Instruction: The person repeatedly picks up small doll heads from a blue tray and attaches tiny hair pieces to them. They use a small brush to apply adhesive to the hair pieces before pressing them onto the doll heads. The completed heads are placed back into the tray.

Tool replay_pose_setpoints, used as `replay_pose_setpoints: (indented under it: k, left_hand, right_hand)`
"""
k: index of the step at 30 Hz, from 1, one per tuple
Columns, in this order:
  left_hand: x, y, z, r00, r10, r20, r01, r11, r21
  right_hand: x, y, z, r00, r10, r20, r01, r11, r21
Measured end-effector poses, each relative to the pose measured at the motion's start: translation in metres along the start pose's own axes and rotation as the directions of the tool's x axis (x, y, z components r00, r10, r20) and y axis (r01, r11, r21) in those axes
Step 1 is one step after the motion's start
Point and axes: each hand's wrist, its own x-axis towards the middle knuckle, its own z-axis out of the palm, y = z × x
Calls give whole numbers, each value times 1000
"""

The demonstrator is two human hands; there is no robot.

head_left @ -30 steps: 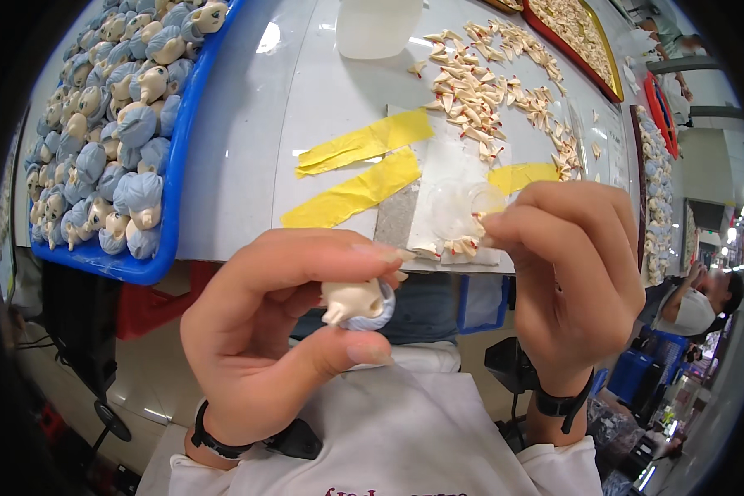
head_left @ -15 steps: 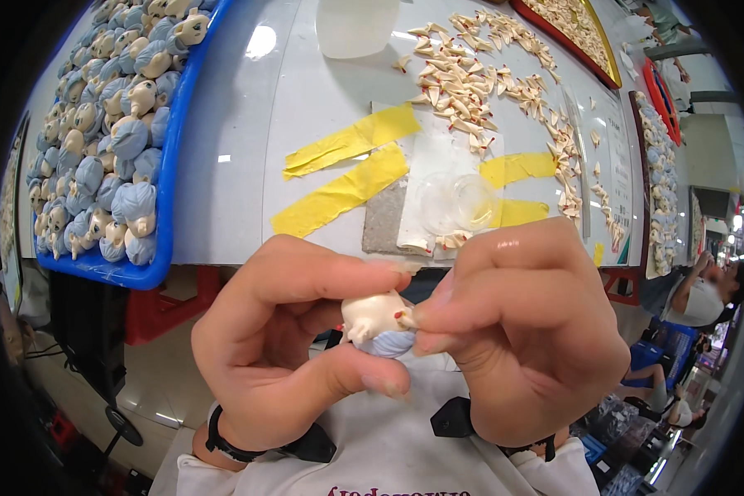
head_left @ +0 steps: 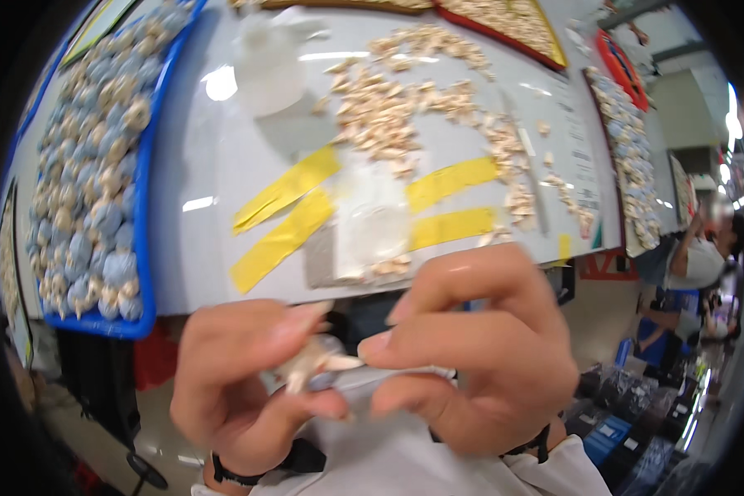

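Observation:
A small cream doll head with light-blue hair (head_left: 310, 364) is pinched between the thumb and fingers of my left hand (head_left: 236, 376), in front of the table's near edge. It is smeared by motion, so its details do not show. A pale pointed piece (head_left: 342, 362) sticks out of it toward the right. My right hand (head_left: 488, 355) is close beside that tip, its thumb and index finger parted and nothing visible between them. Black bands circle both wrists.
Similar doll heads fill a blue tray (head_left: 147, 240) at left. Loose cream pointed pieces (head_left: 380, 116) lie across the table beyond a white pad (head_left: 364, 198) with yellow tape strips (head_left: 285, 236). A translucent bottle (head_left: 269, 74) stands behind. At right are a tray of heads (head_left: 628, 157) and a person (head_left: 703, 256).
My right thumb and index finger have parted and come off the pointed piece. The left hand has moved left and down with the doll head, and the whole view has shifted.

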Motion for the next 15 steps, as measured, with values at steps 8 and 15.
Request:
replay_pose_setpoints:
  k: [8, 15]
  left_hand:
    - [6, 22, 13, 929, 226, 293, -353, 779, 519]
    - [15, 16, -26, 982, 182, 47, -174, 781, 600]
  right_hand:
    - [-13, -1, -40, 957, 274, 91, -286, 941, 180]
    - [-49, 90, -237, 785, 303, -541, -599, 595, -536]
